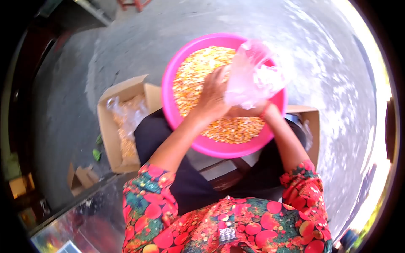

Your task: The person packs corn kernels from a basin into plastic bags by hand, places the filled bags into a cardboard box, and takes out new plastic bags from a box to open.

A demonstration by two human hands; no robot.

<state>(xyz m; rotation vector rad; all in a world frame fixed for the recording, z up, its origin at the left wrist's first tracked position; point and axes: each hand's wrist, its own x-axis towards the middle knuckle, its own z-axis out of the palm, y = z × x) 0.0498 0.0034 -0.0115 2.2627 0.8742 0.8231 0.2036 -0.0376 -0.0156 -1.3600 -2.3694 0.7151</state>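
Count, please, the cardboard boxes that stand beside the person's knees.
2: one box beside the left knee, another box beside the right knee, partly covered by it. More may be hidden under the basin.

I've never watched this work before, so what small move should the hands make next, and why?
Perhaps spread the plastic bag a little: it looks crumpled over the pink basin of corn kernels, the left hand is at its edge, the right hand is partly hidden, and no clear opening shows.
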